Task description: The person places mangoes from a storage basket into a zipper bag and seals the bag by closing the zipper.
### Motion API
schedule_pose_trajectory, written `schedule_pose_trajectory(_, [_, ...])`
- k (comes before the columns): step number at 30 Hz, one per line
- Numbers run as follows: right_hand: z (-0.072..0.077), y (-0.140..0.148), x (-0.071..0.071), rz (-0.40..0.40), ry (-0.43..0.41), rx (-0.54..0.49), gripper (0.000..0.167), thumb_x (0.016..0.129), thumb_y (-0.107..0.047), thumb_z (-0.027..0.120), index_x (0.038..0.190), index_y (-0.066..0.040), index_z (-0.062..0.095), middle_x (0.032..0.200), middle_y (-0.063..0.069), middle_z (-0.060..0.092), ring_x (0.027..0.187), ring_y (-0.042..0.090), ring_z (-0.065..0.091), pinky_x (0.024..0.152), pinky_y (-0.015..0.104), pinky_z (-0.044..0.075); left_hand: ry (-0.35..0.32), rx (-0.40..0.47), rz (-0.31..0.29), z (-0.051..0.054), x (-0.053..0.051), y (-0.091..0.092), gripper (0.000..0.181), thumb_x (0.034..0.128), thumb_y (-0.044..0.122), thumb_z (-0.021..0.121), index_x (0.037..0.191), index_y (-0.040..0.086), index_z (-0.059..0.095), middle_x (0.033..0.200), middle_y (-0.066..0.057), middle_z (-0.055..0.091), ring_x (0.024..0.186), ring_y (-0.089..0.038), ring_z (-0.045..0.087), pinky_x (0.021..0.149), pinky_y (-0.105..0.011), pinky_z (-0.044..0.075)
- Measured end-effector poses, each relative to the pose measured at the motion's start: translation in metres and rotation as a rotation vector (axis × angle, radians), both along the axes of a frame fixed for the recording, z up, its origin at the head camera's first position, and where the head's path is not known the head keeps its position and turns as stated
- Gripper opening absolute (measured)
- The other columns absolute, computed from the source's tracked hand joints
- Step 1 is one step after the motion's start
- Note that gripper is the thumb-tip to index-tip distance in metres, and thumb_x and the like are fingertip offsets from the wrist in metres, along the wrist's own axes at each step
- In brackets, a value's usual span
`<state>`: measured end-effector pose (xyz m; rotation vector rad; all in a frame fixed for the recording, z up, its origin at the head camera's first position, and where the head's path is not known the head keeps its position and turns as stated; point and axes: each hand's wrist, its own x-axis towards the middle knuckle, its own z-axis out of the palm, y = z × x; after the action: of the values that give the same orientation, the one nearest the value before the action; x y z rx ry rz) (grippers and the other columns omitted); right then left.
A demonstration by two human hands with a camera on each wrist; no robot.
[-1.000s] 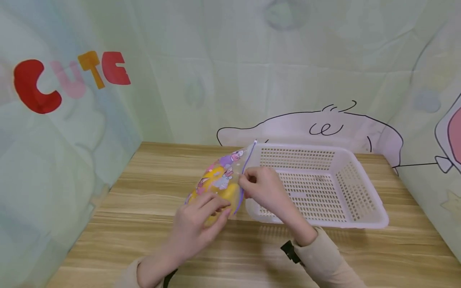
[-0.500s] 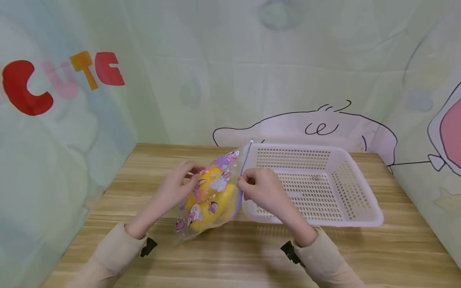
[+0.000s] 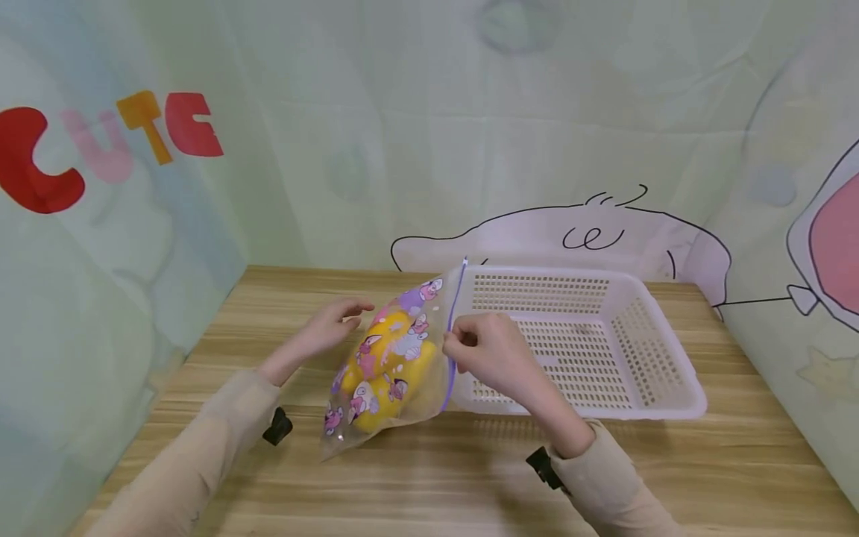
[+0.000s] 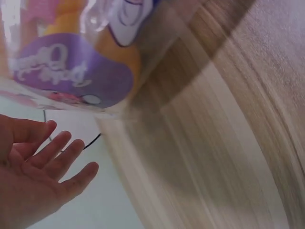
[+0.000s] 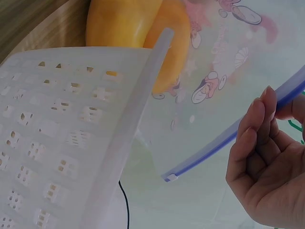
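Note:
A clear zip bag (image 3: 419,391) printed with pink and purple cartoon figures stands tilted left of the basket. Smooth yellow rounded things (image 5: 121,21) fill it; their exact kind cannot be told. My right hand (image 3: 496,358) pinches the bag's purple zip edge (image 5: 209,150) near its middle, beside the basket's left rim. A small pale slider (image 5: 172,177) sits at one end of that edge. My left hand (image 3: 329,328) is just left of the bag, fingers loosely extended. In the left wrist view, a gap shows between those fingers (image 4: 64,160) and the bag.
A white perforated plastic basket (image 3: 671,350) stands on the wooden table (image 3: 376,492), right of the bag, with nothing seen inside. A printed cloth backdrop (image 3: 429,149) rises behind the table and along both sides.
My left hand has moved from the bag's near side to its far left side and come off it. My right hand keeps its pinch on the zip edge.

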<state>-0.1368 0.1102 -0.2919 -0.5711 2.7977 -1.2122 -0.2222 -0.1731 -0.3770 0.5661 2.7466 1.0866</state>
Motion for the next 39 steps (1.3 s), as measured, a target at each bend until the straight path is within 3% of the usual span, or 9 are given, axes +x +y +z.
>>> schedule_pose_trajectory(5, [0.000, 0.003, -0.001, 0.011, 0.007, 0.002, 0.027, 0.083, -0.012, 0.053, 0.056, -0.014, 0.052, 0.052, -0.005, 0.057, 0.043, 0.008, 0.043, 0.041, 0.018, 0.030, -0.041, -0.011, -0.033, -0.010, -0.013, 0.005, 0.036, 0.0954, -0.002, 0.042, 0.130, -0.005, 0.052, 0.136, -0.028, 0.051, 0.126, -0.048, 0.048, 0.106, -0.058, 0.039])
schedule_pose_trajectory(10, [0.001, 0.005, -0.001, 0.013, 0.014, 0.004, 0.027, 0.083, -0.013, 0.053, 0.057, -0.015, 0.053, 0.052, -0.006, 0.056, 0.043, 0.007, 0.041, 0.041, 0.018, 0.029, -0.084, -0.001, -0.109, -0.016, -0.023, 0.008, 0.039, 0.0957, -0.001, 0.040, 0.133, -0.005, 0.049, 0.138, -0.028, 0.049, 0.129, -0.048, 0.045, 0.108, -0.059, 0.037])
schedule_pose_trajectory(17, [-0.001, 0.007, 0.000, 0.020, 0.012, 0.005, 0.027, 0.084, -0.012, 0.054, 0.057, -0.014, 0.054, 0.052, -0.004, 0.057, 0.043, 0.007, 0.042, 0.041, 0.019, 0.030, -0.111, -0.012, -0.201, -0.021, -0.031, 0.008, 0.048, 0.0876, -0.009, 0.037, 0.133, -0.005, 0.050, 0.137, -0.030, 0.050, 0.131, -0.048, 0.043, 0.109, -0.058, 0.035])
schedule_pose_trajectory(24, [-0.002, 0.007, 0.000, 0.016, 0.004, 0.017, 0.026, 0.085, -0.012, 0.054, 0.058, -0.013, 0.054, 0.053, -0.004, 0.057, 0.045, 0.008, 0.046, 0.042, 0.020, 0.031, -0.178, -0.109, -0.178, -0.024, -0.034, 0.007, 0.052, 0.0886, -0.005, 0.038, 0.140, -0.002, 0.044, 0.141, -0.029, 0.047, 0.133, -0.047, 0.041, 0.110, -0.059, 0.034])
schedule_pose_trajectory(29, [-0.001, 0.007, -0.003, 0.006, 0.000, 0.038, 0.025, 0.084, -0.013, 0.055, 0.059, -0.013, 0.056, 0.054, -0.004, 0.056, 0.046, 0.008, 0.045, 0.043, 0.021, 0.034, -0.130, -0.097, -0.185, -0.030, -0.032, -0.002, 0.050, 0.0877, -0.006, 0.040, 0.138, -0.006, 0.045, 0.136, -0.030, 0.050, 0.128, -0.048, 0.045, 0.108, -0.059, 0.036])
schedule_pose_trajectory(39, [0.005, 0.008, -0.009, 0.014, 0.055, 0.079, 0.023, 0.082, -0.013, 0.056, 0.059, -0.014, 0.054, 0.053, -0.006, 0.049, 0.048, 0.007, 0.040, 0.046, 0.020, 0.033, -0.075, -0.123, -0.110, -0.037, -0.027, -0.016, 0.034, 0.0897, 0.002, 0.052, 0.122, -0.006, 0.058, 0.121, -0.027, 0.060, 0.116, -0.044, 0.055, 0.103, -0.057, 0.042])
